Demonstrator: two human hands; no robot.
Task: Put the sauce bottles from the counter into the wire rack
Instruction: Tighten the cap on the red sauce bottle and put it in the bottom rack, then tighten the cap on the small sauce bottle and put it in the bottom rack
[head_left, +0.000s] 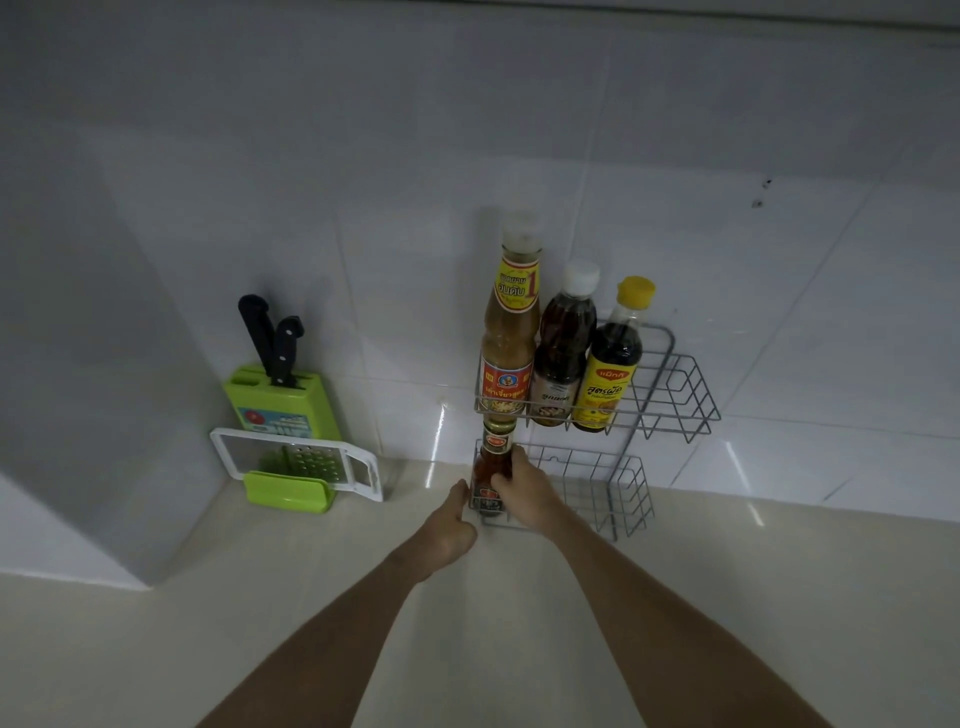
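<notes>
At the left end of the lower tier of the grey two-tier wire rack (631, 499), a small reddish-brown sauce bottle with a dark label (491, 473) stands upright, its cap just under the upper tier. The right hand (524, 488) wraps around the bottle's right side, fingers closed on the glass. The left hand (449, 525) sits just left of the bottle at the rack's front corner, fingers curled against the wire; whether it touches the bottle I cannot tell.

On the upper tier stand three taller bottles side by side: a tan sauce bottle with a yellow neck label (511, 332), a dark bottle with a white cap (563, 348) and a dark bottle with a yellow cap (613, 358). The rest of both tiers to the right is bare wire.

Well to the left on the pale counter (727, 597), against the white tiled wall (363, 208), a green knife block with two black-handled knives (280, 384) stands behind a white-framed grater on a green stand (296, 467).
</notes>
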